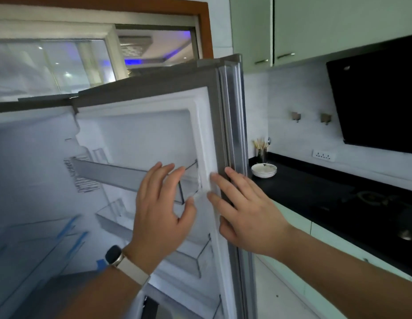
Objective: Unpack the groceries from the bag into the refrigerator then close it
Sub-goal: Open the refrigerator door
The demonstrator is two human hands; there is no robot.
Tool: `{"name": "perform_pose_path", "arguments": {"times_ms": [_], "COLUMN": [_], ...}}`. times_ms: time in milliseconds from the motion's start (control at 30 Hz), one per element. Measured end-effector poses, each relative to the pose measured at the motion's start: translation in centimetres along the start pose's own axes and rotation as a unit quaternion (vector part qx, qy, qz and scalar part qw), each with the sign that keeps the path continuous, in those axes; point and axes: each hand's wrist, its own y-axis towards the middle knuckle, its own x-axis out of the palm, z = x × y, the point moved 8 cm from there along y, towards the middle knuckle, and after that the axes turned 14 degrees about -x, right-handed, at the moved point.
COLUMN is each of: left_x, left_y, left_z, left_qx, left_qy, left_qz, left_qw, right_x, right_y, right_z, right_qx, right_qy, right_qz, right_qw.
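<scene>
The refrigerator door (230,116) stands open in front of me, its white inner side with empty door shelves (112,173) facing left. My right hand (244,210) lies on the door's outer edge, fingers spread over the white seal and thumb below. My left hand (161,212), a watch on its wrist, hovers with fingers apart in front of the upper door shelf, holding nothing. The fridge interior (34,180) at the left shows bare glass shelves with blue tape. No grocery bag and no groceries are in view.
A black countertop (315,192) runs along the right with stacked white bowls (264,171), a holder of chopsticks (261,150) and a gas hob (373,199). A black range hood (380,95) and pale wall cabinets (315,26) hang above. A window (62,63) lies behind the fridge.
</scene>
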Motion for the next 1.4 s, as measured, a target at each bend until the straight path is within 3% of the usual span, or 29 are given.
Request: {"name": "perform_pose_path", "arguments": {"times_ms": [400, 633, 933, 1400], "left_x": [8.0, 11.2, 16.0, 21.0], "left_y": [4.4, 7.2, 10.9, 15.5], "left_z": [0.0, -2.8, -3.7, -10.1], "left_qx": [0.073, 0.099, 0.193, 0.196], "left_qy": [0.144, 0.199, 0.177, 0.219], "left_qz": [-0.091, -0.028, 0.066, 0.077], "left_qw": [0.983, 0.975, 0.963, 0.953], "right_x": [6.8, 13.2, 21.8, 30.5], "right_y": [-3.4, -4.6, -4.7, -1.3], "right_z": [5.4, 5.2, 8.7, 12.7], "right_qx": [-0.01, -0.052, -0.07, 0.022], "right_qy": [0.071, 0.088, 0.068, 0.052], "right_qz": [-0.033, -0.092, -0.162, -0.21], "right_qw": [0.997, 0.99, 0.982, 0.976]}}
